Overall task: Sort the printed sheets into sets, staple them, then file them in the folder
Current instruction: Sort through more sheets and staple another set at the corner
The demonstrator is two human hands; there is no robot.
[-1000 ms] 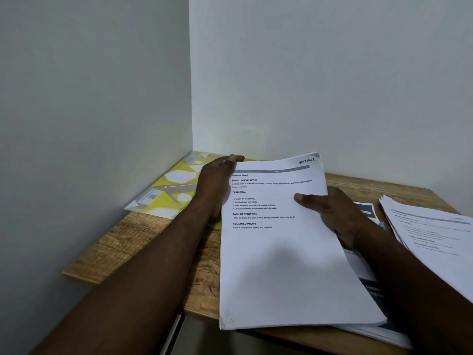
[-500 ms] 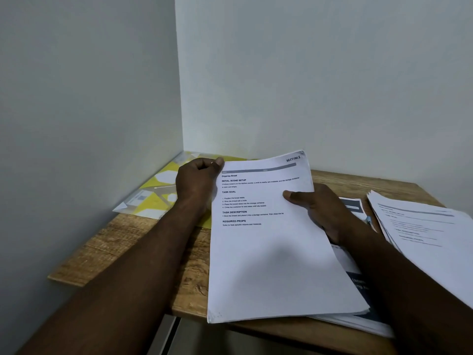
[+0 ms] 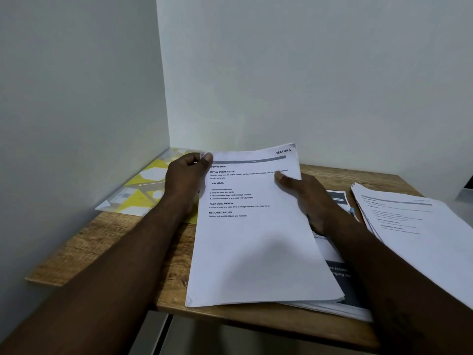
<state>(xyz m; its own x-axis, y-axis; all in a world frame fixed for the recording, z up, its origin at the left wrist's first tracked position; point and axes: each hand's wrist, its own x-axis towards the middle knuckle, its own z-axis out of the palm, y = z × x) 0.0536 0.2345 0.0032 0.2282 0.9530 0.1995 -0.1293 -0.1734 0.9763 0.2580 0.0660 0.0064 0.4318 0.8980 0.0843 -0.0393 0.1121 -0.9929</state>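
Note:
A set of white printed sheets (image 3: 253,252) headed "SECTION 1" lies tilted over the middle of the wooden table (image 3: 107,242). My left hand (image 3: 185,179) pinches its top left corner between thumb and curled fingers. My right hand (image 3: 304,196) grips its right edge, thumb on top of the page. A yellow and white patterned folder (image 3: 143,185) lies flat in the back left corner, just left of my left hand. A second pile of printed sheets (image 3: 414,226) sits at the right. No stapler shows in the frame.
Under the held set lies another stack with a dark printed cover (image 3: 340,285), reaching the table's front edge. White walls close in at the left and the back. The table's left and front edges drop off to the floor.
My left hand has gone from lying beside the sheets' top left corner to pinching it. The set and my right hand hold about the same place; the camera shifted slightly.

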